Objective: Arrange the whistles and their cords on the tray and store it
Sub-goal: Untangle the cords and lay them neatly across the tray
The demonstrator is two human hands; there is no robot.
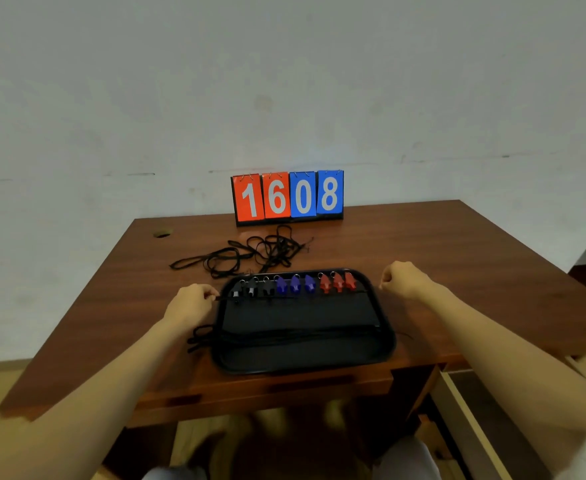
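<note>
Head view, looking forward and down. A brown wooden desk (423,258) stands against a pale plaster wall (284,81). A black rectangular plastic tray with rounded corners (390,341) lies on the desk near its front edge.

At the back of the desk stands a flip scoreboard (288,197) with two red and two blue cards, reading 1608. Between scoreboard and tray lies a loose tangle of black cords (257,252).

A bundle of straightened black cords (284,336) lies lengthwise across the near half of the tray, its looped ends spilling over the left rim onto the desk.

The left hand (189,301) is at the tray's left rim, its fingertips pinching one taut black cord (250,298). This cord runs rightward across the tray just in front of the whistles. The right hand (404,278) is just beyond the tray's far right corner with its fingers curled. Whether it holds the cord's other end cannot be told.

Along the tray's far edge nine plastic whistles stand in a row, each with a small metal ring. From the left they are three black whistles (251,289), three blue whistles (295,284) and three red whistles (338,281).
</note>
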